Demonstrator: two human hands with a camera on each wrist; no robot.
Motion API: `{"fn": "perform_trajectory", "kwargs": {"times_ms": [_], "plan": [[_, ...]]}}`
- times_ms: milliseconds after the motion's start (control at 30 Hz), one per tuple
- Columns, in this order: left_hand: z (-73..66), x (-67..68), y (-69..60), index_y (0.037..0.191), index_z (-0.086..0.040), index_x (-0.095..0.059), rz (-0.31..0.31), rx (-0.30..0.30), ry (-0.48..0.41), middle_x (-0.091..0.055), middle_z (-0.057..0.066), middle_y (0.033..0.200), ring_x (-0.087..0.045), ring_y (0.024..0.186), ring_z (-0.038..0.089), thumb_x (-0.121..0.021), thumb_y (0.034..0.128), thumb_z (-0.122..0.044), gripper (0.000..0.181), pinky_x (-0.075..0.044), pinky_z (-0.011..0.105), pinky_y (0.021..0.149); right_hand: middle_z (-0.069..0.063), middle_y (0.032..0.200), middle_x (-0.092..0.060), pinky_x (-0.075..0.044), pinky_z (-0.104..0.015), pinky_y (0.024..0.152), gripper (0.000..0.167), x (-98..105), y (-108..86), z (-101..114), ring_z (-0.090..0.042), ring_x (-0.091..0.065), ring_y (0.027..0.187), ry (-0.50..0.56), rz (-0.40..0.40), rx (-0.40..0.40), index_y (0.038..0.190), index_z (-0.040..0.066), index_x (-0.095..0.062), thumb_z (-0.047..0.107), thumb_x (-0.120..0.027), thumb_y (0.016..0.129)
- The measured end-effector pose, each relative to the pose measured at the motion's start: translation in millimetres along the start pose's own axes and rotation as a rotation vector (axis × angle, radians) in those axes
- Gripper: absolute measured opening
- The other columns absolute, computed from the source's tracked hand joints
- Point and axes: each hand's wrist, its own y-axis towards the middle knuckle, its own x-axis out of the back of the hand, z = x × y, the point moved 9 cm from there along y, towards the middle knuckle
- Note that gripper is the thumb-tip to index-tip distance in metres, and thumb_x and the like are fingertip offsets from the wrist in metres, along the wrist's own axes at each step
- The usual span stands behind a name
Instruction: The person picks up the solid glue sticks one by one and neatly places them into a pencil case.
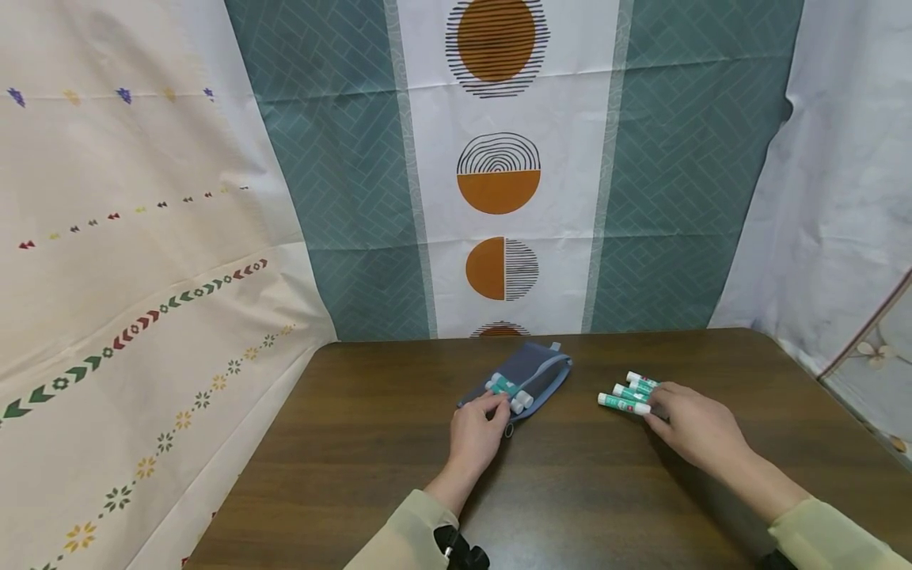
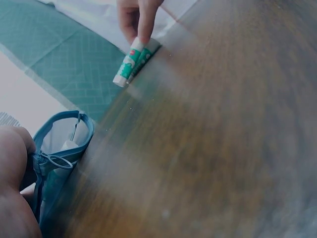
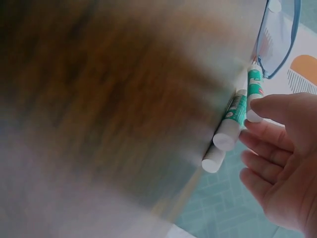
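A brown table (image 1: 342, 459) bears a blue pouch (image 1: 528, 362) and green-and-white tubes (image 1: 630, 394).

Pale yellow sleeves (image 1: 409, 534) behind the left hand (image 1: 476, 434) and right hand (image 1: 701, 423); black, knobbed mount (image 1: 465, 552) behind the left.

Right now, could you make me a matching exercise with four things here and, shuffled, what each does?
1. Blue zippered pouch
2. Bare left hand
3. Bare right hand
4. Teal-and-white patterned cloth

A. Hangs behind the brown wooden table
B. Pinches a green-and-white cylindrical stick
C. Has similar sticks inside
D. Grips the pouch

Pairs: 1C, 2D, 3B, 4A.
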Motion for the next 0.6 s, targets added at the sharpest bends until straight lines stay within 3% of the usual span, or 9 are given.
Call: {"fn": "perform_trajectory", "kwargs": {"times_ms": [233,600], "plan": [[-1.0,0.1,1.2,0.117,-0.017,-0.089,-0.003,-0.014,0.007,-0.081,0.000,0.125,-0.073,0.129,0.025,-0.073,0.1042,-0.023,0.021,-0.053,0.056,0.113,-0.004,0.101,-0.074,-0.057,-0.051,0.059,0.018,0.0,3.3,2.9,-0.028,-0.074,0.089,0.009,-0.011,0.003,0.099,0.009,-0.079,0.020,-0.091,0.089],[-0.6,-0.3,0.7,0.116,-0.016,-0.089,0.001,-0.008,-0.009,-0.081,-0.001,0.124,-0.072,0.130,0.024,-0.073,0.1044,-0.023,0.021,-0.052,0.056,0.114,-0.002,0.099,-0.073,-0.055,-0.048,0.058,0.015,-4.0,4.8,4.8,-0.023,-0.072,0.085,0.020,0.011,-0.007,0.097,0.009,-0.079,0.020,-0.089,0.090]]}}
